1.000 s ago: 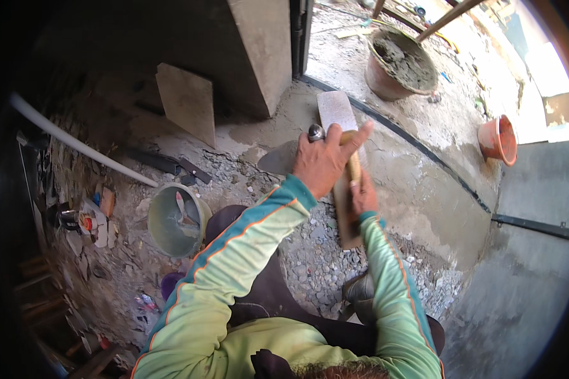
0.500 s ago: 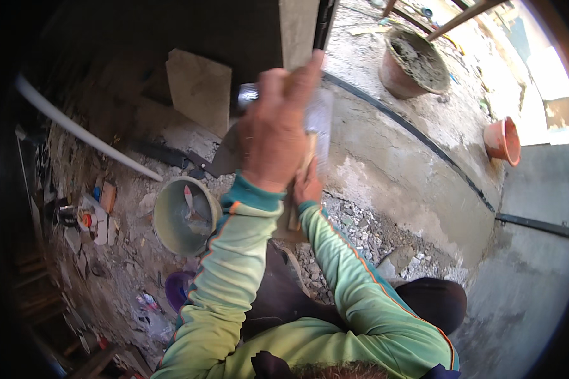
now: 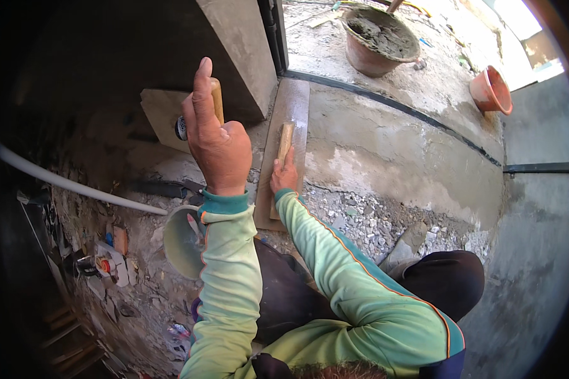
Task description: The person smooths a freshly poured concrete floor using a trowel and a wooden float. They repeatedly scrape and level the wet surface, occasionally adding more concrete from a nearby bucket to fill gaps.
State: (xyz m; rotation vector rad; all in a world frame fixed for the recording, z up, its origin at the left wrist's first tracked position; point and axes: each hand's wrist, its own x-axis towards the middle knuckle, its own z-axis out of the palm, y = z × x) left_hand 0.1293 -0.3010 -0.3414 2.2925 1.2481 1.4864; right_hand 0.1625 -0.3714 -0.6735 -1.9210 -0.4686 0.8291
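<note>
My left hand point(image 3: 220, 148) is raised, closed around a wooden-handled tool point(image 3: 217, 100); one finger points up. A rounded metal part shows beside the fingers, and the rest of the tool is hidden. My right hand point(image 3: 284, 174) grips the wooden handle of a long plastering float point(image 3: 295, 104). The float lies over the left end of a grey mortared strip point(image 3: 385, 132), close to the door frame. Below my left wrist stands a pale green bucket point(image 3: 176, 249) with a brush point(image 3: 194, 227) in it, partly covered by my forearm.
Beyond the dark threshold strip point(image 3: 385, 105) stand a bucket of wet mortar point(image 3: 379, 60) and a smaller orange bucket point(image 3: 487, 95). Broken rubble point(image 3: 367, 221) lies before my knees. A white pipe point(image 3: 76, 186) and a leaning tile point(image 3: 161, 117) are on the left.
My left hand has moved left, away from the float, with the wooden-handled tool. The float and my right hand now show more fully. The whole view has shifted.
</note>
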